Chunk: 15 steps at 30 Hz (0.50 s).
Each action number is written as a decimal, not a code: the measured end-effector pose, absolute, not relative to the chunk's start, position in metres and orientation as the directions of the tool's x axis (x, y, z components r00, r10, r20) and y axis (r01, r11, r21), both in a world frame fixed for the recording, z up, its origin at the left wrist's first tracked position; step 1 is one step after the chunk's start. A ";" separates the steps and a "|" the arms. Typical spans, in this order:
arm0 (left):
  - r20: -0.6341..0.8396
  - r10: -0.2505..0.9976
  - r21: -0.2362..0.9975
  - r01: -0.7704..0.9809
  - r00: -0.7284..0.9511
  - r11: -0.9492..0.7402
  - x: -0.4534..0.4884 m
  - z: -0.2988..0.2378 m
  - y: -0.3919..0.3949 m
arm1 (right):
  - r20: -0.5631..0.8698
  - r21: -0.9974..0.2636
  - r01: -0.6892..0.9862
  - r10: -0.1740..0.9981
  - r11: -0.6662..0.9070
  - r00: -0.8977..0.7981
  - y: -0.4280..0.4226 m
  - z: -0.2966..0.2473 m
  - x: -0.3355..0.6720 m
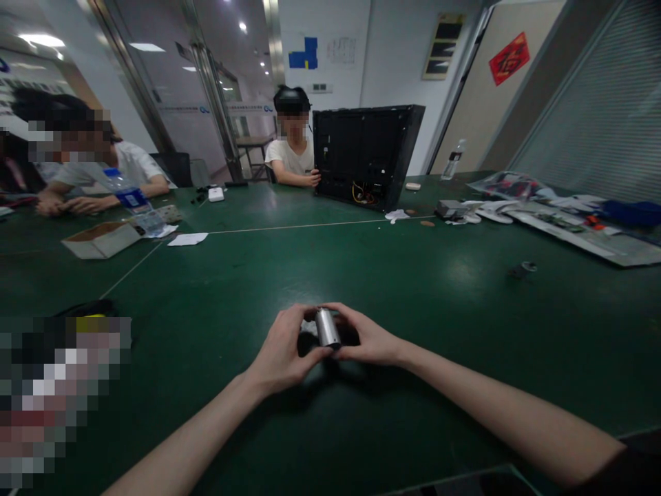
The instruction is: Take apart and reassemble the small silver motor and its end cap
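A small silver metal cylinder (327, 328), which looks like a small electric motor, is held just above the green table (248, 275) near its front. My left hand (286, 346) grips it from the left, the thumb at its near end and the fingers at the far end. From the other side my right hand (369, 337) pinches the same cylinder in a matching way. Its near end is dark. Whether its underside touches the table is hidden. Something pale behind it, by the left fingers, is too unclear to name.
A small dark metal part (523, 269) lies to the right. Farther back are a black panel box (361, 158) touched by a person's hand, an open carton (103, 241), a water bottle (135, 203) and a board with parts (583, 231). Another person sits at the left.
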<state>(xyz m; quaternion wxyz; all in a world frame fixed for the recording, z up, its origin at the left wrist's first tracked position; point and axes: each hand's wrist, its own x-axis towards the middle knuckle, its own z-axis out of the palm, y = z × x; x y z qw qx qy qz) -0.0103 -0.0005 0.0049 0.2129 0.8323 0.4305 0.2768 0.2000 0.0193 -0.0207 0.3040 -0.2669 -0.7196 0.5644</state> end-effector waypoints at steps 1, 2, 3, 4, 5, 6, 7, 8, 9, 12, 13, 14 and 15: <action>0.277 0.834 0.589 0.602 0.477 -0.540 -0.010 0.005 0.000 | 0.132 -0.973 0.054 0.737 0.223 -0.662 0.019 -0.021 0.200; 0.276 0.833 0.585 0.604 0.479 -0.541 -0.011 0.005 0.000 | 0.126 -0.972 0.068 0.745 0.224 -0.655 0.019 -0.022 0.199; 0.277 0.832 0.582 0.606 0.480 -0.543 -0.011 0.005 0.000 | 0.118 -0.971 0.082 0.749 0.223 -0.652 0.019 -0.022 0.199; 0.276 0.832 0.578 0.608 0.482 -0.544 -0.011 0.005 0.000 | 0.109 -0.971 0.092 0.752 0.221 -0.650 0.019 -0.022 0.199; 0.274 0.831 0.575 0.610 0.485 -0.545 -0.011 0.006 0.000 | 0.101 -0.971 0.100 0.751 0.217 -0.653 0.019 -0.021 0.199; 0.273 0.829 0.572 0.611 0.488 -0.548 -0.011 0.006 0.001 | 0.094 -0.971 0.105 0.748 0.214 -0.657 0.019 -0.020 0.199; 0.275 0.827 0.570 0.610 0.490 -0.551 -0.011 0.006 0.001 | 0.089 -0.971 0.109 0.745 0.212 -0.661 0.019 -0.020 0.200; 0.276 0.825 0.569 0.608 0.493 -0.554 -0.011 0.005 0.001 | 0.084 -0.971 0.112 0.743 0.210 -0.664 0.019 -0.019 0.200; 0.279 0.822 0.568 0.605 0.496 -0.558 -0.011 0.005 0.001 | 0.082 -0.972 0.111 0.741 0.207 -0.667 0.019 -0.018 0.200; 0.284 0.815 0.565 0.598 0.505 -0.568 -0.011 0.005 0.002 | 0.080 -0.977 0.094 0.734 0.193 -0.674 0.020 -0.018 0.200; 0.283 0.814 0.562 0.600 0.507 -0.569 -0.011 0.006 0.002 | 0.081 -0.977 0.091 0.733 0.191 -0.676 0.021 -0.018 0.199; 0.281 0.815 0.559 0.603 0.507 -0.568 -0.010 0.006 0.002 | 0.080 -0.977 0.090 0.731 0.191 -0.677 0.021 -0.018 0.199; 0.280 0.815 0.557 0.606 0.507 -0.568 -0.010 0.006 0.002 | 0.081 -0.977 0.092 0.733 0.193 -0.675 0.021 -0.018 0.199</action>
